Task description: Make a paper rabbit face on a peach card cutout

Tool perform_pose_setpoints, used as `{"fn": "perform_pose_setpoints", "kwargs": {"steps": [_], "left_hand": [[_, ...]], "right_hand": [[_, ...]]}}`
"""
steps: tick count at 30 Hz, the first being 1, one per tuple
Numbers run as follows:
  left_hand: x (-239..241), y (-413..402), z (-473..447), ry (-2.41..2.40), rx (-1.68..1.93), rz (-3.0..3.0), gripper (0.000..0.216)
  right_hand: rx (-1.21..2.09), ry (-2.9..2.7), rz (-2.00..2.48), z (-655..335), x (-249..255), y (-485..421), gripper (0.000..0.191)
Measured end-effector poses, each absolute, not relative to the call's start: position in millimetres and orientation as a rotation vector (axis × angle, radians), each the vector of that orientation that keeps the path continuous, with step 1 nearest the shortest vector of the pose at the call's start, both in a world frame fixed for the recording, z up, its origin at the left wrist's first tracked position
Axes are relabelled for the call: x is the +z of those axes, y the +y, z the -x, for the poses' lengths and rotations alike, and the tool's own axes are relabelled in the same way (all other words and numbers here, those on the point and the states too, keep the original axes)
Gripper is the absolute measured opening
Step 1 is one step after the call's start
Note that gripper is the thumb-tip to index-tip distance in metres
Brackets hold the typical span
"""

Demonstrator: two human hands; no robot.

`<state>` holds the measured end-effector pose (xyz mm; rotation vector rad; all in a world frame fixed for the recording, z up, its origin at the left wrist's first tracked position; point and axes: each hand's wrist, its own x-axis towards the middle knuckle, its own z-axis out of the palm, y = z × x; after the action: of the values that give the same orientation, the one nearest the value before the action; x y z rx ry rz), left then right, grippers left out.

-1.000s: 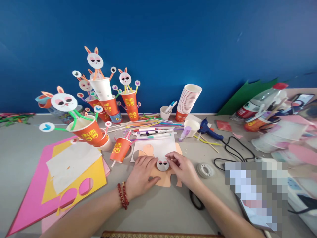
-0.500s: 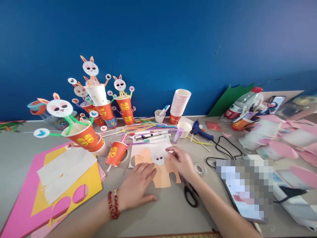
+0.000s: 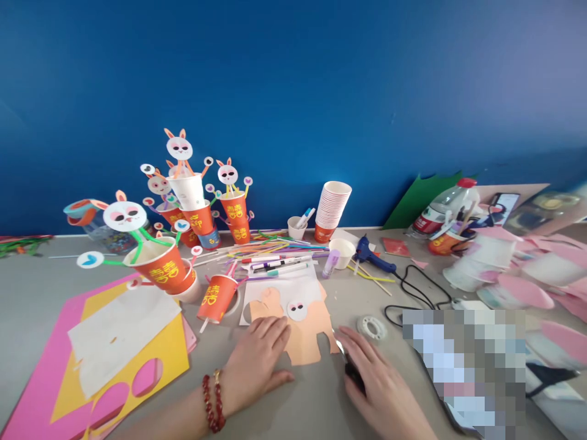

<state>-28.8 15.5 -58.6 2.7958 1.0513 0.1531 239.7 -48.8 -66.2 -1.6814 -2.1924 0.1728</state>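
Note:
My left hand (image 3: 262, 351) lies flat and open, its fingertips on the left edge of a peach sheet of paper (image 3: 305, 342) with cut-outs along its edges. On that sheet sits a small white paper disc (image 3: 297, 310) with two dark eyes and pink shading. To the right of the sheet, my right hand (image 3: 376, 373) is closed over a pair of scissors with black handles (image 3: 354, 374); part of the metal blade shows beside the paper. A white sheet (image 3: 284, 284) lies partly under the peach one.
Rabbit-faced paper cups (image 3: 167, 269) stand at left, behind pink and yellow sheets (image 3: 68, 397). Markers (image 3: 284, 263) and pipe cleaners lie behind the paper. A cup stack (image 3: 331, 208), glue gun (image 3: 371, 256), tape roll (image 3: 372, 328) and blurred-out tablet (image 3: 458, 366) are on the right.
My right hand has moved from the upper right of the peach paper down onto the scissors. My left hand stays by the paper. The view has tilted slightly upward.

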Motion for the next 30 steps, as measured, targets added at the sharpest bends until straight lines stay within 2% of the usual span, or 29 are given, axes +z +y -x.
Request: {"fn": "perform_pose_setpoints", "kwargs": {"steps": [3,8,14,22,25,30], "left_hand": [[-60,15,29,1.069,0.196,-2.772,0.071],[-63,13,30,1.029,0.298,-2.802,0.072],[-63,10,32,1.007,0.32,-2.831,0.067],[-62,7,28,1.063,0.254,-2.773,0.07],[-60,7,27,1.071,0.239,-2.753,0.065],[-54,8,27,1.017,0.341,-2.711,0.051]], "right_hand": [[0.174,-2.2,1.68,-244,-77,-56,0.057],[0.125,-2.169,1.707,-254,-81,-30,0.045],[-0.013,-2.214,1.647,-273,-87,8,0.045],[0.053,-2.327,1.526,-239,-59,4,0.032],[0.016,-2.31,1.503,-222,-51,7,0.03],[0.132,-2.33,1.465,-211,-55,11,0.033]]}}
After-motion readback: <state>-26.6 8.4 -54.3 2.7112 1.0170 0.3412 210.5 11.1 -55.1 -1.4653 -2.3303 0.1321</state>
